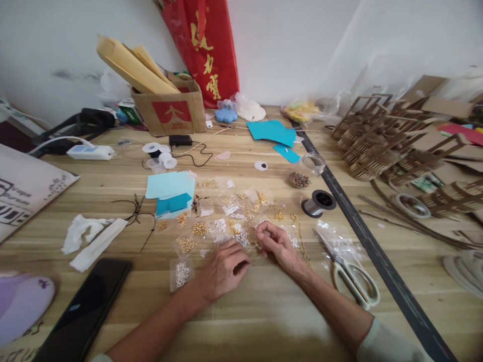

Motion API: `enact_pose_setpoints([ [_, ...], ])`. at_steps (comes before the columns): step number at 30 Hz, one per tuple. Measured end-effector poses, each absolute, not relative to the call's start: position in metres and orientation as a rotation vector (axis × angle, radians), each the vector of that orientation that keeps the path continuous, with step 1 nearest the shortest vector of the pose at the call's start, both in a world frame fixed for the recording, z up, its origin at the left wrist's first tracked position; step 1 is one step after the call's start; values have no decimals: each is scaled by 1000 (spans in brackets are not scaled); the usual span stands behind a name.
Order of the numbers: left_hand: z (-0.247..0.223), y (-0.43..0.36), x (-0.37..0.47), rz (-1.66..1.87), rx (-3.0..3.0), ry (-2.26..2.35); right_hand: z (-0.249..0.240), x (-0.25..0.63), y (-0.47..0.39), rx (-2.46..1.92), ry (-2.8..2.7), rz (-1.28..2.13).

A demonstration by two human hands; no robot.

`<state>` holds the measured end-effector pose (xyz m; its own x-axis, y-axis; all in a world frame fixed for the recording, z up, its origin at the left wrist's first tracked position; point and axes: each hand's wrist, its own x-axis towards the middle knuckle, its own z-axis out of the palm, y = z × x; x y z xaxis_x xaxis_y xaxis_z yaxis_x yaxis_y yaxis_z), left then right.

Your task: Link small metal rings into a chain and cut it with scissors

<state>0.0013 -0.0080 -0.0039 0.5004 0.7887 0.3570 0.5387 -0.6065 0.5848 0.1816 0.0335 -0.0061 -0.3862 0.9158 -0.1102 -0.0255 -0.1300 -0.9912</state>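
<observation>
My left hand point(227, 267) rests on the table, its fingers curled and thumb bent inward, at the near edge of a spread of silver findings point(242, 235). What its fingertips hold, if anything, is hidden. Just to its right, my right hand point(277, 245) is closed in a pinch over the same spread; anything between its fingertips is too small to name. Around both hands lie small clear bags of gold beads point(199, 229) and silver pieces point(220, 224). A bag of silver rings point(183, 273) is left of my left hand. A thin gold chain point(301, 236) lies beside my right hand.
Scissors point(356, 281) and a wire spool point(319, 202) lie on the right, near a jar of beads point(301, 178). A black phone point(85, 306) is at front left. Light-blue paper point(169, 184) sits behind the bags. Brown baskets point(377, 136) crowd the right.
</observation>
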Motion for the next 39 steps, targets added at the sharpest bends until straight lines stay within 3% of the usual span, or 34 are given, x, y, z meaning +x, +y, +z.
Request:
enact_pose_setpoints([
  [12, -2, -12, -1, 561, 2709, 1066, -8, 182, 34, -1036, -1422, 1598],
  [25, -4, -11, -1, 657, 2618, 1056, -8, 182, 33, -1024, -1417, 1613],
  [34, -4, -7, 2, 926, 2372, 1067, -8, 182, 33, -1016, -1408, 1618],
  [39, -7, -7, 1, 854, 2441, 1059, -9, 182, 33, -1029, -1420, 1601],
])
